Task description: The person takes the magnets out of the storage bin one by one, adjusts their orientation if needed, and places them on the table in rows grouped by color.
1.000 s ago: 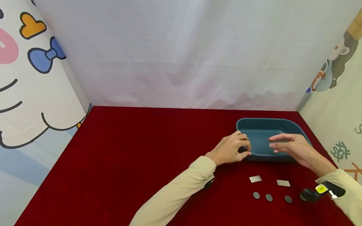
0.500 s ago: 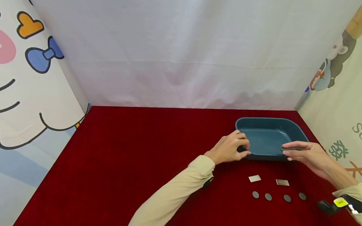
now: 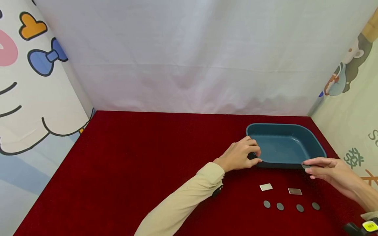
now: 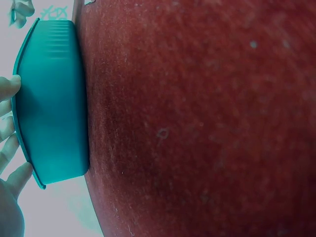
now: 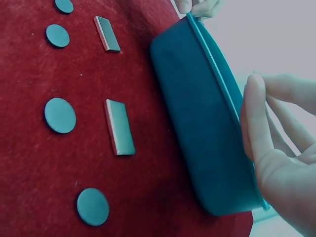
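A blue plastic tub (image 3: 280,149) stands on the red cloth toward the right. My left hand (image 3: 240,154) grips its near left corner, thumb at the front and fingers over the rim (image 4: 22,131). My right hand (image 3: 332,173) is at the near right corner, pinching a small flat dark grey piece (image 3: 305,166) between thumb and fingers. Most of that piece is hidden by the fingers. In front of the tub lie two silver rectangular plates (image 3: 266,186) and, nearer me, a row of several grey discs (image 5: 60,115).
Red cloth (image 3: 147,157) covers the table. A white curtain (image 3: 192,59) hangs behind the far edge. Printed cartoon sheets stand at the left (image 3: 35,108) and the right (image 3: 351,108).
My right hand has moved right and toward me, from over the tub's inside to its near right rim, still pinching the grey piece. The left hand has stayed at the corner.
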A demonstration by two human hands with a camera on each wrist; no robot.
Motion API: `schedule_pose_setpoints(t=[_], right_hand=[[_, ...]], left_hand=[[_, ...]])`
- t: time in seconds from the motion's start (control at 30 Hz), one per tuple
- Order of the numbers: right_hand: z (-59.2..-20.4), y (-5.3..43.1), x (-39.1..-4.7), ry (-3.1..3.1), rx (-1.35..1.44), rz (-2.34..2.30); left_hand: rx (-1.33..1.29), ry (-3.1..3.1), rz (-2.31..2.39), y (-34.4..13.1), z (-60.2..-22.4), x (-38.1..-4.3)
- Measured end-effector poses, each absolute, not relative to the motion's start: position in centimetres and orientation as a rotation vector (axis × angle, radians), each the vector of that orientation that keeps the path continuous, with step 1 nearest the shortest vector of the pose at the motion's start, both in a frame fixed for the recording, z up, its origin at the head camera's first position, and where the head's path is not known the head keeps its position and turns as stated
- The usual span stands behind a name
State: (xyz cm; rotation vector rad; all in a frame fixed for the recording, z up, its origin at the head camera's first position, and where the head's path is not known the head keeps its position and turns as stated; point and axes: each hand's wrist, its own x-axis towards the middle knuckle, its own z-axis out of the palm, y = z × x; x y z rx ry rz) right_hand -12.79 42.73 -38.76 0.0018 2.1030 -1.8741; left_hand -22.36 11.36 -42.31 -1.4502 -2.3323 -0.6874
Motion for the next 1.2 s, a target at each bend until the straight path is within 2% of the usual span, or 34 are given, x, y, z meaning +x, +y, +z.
schedule_pose_setpoints(t=[0.5,1.2], right_hand=[[-39.7,44.8,-10.9,2.120,0.107,-1.674],[-42.1,47.0,-8.7,2.194,0.405,-1.443]], left_hand=[[-1.428,-2.339,-0.730,11.2,-42.3,-22.3],[-1.406,-2.380,-0.719,11.4,-42.4,-22.1]])
